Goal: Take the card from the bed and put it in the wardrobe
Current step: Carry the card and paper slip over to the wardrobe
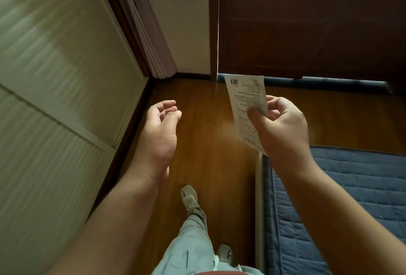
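Observation:
A white card (243,96) with printed text and a small barcode is pinched between thumb and fingers of my right hand (283,125), held upright over the wooden floor. My left hand (160,127) hovers to the left of it, empty, palm turned inward and fingers loosely curled. The wardrobe (57,81), with pale panelled sliding doors, fills the left side; the doors look closed. The bed (351,197), covered with a blue quilted cover, lies at the lower right, below my right forearm.
A dark wooden door (307,21) stands ahead with a blue strip along its bottom. A narrow strip of wooden floor (204,142) runs between wardrobe and bed. My feet in light shoes stand on it.

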